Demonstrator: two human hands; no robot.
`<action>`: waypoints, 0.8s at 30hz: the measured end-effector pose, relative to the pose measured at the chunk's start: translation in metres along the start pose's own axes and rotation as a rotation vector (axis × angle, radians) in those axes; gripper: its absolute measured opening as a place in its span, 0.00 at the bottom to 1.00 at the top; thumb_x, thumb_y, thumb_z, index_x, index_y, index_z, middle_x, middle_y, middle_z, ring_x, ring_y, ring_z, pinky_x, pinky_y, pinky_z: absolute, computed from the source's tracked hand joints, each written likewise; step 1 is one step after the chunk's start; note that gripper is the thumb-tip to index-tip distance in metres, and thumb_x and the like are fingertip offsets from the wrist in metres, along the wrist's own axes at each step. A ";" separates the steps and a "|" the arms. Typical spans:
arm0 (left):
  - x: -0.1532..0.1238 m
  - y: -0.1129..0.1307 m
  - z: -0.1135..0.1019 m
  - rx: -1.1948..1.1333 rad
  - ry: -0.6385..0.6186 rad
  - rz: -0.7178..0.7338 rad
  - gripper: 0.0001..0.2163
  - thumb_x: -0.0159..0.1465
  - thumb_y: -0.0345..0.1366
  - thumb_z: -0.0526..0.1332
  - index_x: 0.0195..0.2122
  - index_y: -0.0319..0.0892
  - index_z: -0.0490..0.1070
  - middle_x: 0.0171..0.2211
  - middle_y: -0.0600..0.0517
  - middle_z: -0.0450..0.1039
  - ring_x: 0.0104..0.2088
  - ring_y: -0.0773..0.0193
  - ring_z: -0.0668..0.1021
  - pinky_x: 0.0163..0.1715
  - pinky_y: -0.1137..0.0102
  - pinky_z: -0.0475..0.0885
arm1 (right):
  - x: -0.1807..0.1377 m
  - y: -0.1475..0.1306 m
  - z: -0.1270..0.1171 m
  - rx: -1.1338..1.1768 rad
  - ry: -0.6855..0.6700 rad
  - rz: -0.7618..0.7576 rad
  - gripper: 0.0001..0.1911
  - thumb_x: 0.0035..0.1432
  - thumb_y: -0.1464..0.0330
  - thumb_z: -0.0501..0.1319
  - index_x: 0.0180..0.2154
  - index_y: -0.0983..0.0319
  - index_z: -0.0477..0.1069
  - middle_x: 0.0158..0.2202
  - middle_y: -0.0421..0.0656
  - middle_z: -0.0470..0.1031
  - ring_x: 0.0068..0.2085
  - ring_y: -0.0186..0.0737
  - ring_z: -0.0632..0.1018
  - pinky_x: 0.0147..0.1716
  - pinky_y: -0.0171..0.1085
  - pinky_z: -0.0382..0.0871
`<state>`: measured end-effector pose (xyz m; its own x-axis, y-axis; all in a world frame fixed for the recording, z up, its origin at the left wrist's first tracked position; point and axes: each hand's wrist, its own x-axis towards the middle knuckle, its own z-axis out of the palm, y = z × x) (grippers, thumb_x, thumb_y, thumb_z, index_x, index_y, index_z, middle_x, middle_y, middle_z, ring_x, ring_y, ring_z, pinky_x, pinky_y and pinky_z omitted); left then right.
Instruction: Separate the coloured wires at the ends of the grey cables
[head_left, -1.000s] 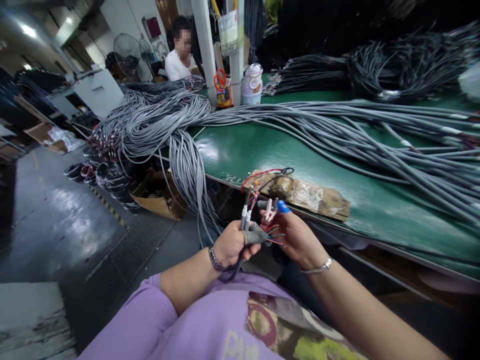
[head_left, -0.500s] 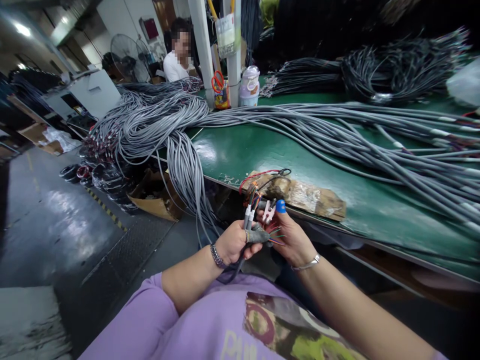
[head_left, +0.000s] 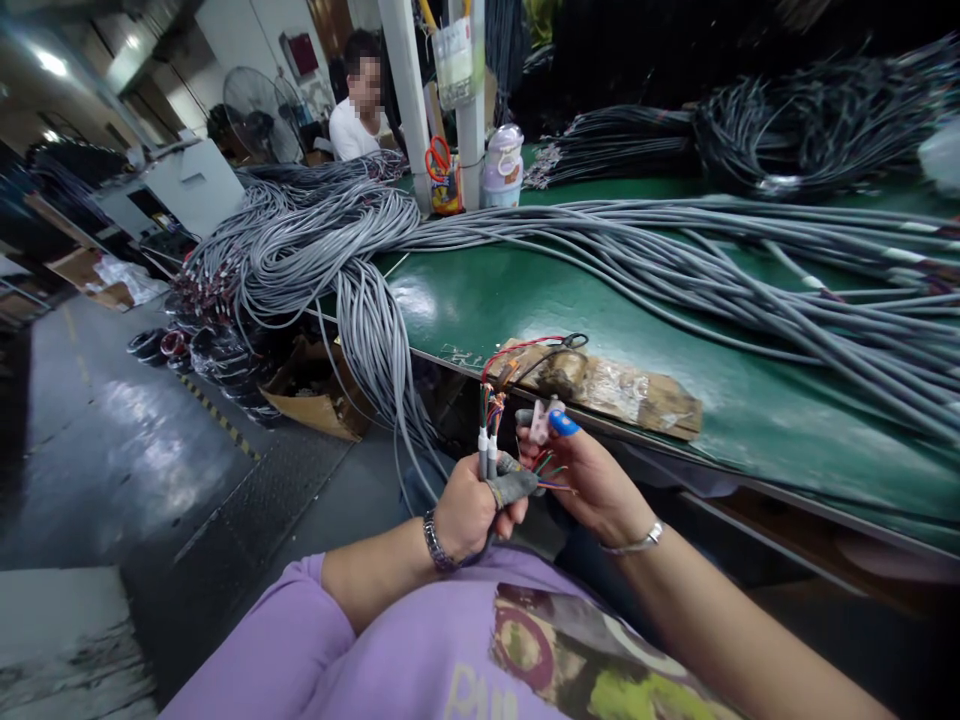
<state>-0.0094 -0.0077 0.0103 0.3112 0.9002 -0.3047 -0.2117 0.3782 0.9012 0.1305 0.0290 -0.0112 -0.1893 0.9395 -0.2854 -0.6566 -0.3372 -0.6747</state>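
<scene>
My left hand (head_left: 471,508) is closed round two grey cable ends (head_left: 486,450) that stand upright, coloured wires fanning out at their tops. A grey cot covers its index fingertip. My right hand (head_left: 591,478) sits just to the right, fingers curled on a small pink clip tool (head_left: 538,420) and several thin coloured wires (head_left: 553,470); one fingertip wears a blue cot. Both hands hover below the near edge of the green table (head_left: 525,290). A red and a black lead (head_left: 525,352) run from the wires up to the table.
Long bundles of grey cable (head_left: 675,260) cross the table and spill over its left end (head_left: 300,250). A taped cardboard pad (head_left: 615,385) lies near the edge. Scissors in a cup (head_left: 444,175) and a jar (head_left: 502,165) stand by white posts. Another person (head_left: 358,100) sits far back left.
The cable ends in my left hand have tipped more upright and shifted slightly left. My right hand stays close beside them with the clip.
</scene>
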 end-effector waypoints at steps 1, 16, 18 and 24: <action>0.001 -0.001 0.001 -0.010 0.017 0.011 0.19 0.50 0.48 0.68 0.21 0.40 0.62 0.13 0.57 0.65 0.08 0.76 0.61 0.07 0.78 0.49 | -0.001 0.000 0.000 -0.005 0.003 -0.014 0.16 0.48 0.54 0.68 0.30 0.60 0.75 0.28 0.40 0.76 0.25 0.34 0.73 0.26 0.35 0.68; 0.008 -0.002 0.007 -0.093 0.028 -0.005 0.17 0.50 0.47 0.68 0.24 0.40 0.63 0.13 0.58 0.65 0.09 0.75 0.61 0.08 0.78 0.50 | 0.010 0.003 -0.007 0.011 -0.007 0.011 0.23 0.48 0.47 0.65 0.29 0.62 0.77 0.26 0.43 0.77 0.25 0.36 0.74 0.28 0.36 0.70; 0.010 -0.003 0.007 -0.084 0.025 -0.007 0.18 0.51 0.48 0.68 0.23 0.41 0.63 0.13 0.58 0.65 0.09 0.75 0.61 0.07 0.78 0.50 | 0.011 0.002 -0.006 0.056 -0.005 0.043 0.21 0.48 0.49 0.66 0.30 0.61 0.77 0.25 0.41 0.77 0.25 0.36 0.74 0.28 0.37 0.71; 0.013 -0.009 0.008 -0.040 0.049 -0.028 0.19 0.50 0.50 0.67 0.23 0.41 0.62 0.13 0.59 0.64 0.09 0.75 0.61 0.07 0.78 0.51 | 0.012 0.003 0.000 0.090 0.043 0.010 0.19 0.46 0.49 0.68 0.30 0.59 0.75 0.26 0.39 0.77 0.25 0.35 0.74 0.26 0.34 0.71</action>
<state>0.0040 -0.0013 0.0011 0.2725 0.8981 -0.3453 -0.2407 0.4111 0.8792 0.1257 0.0392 -0.0166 -0.1656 0.9321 -0.3220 -0.7182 -0.3377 -0.6084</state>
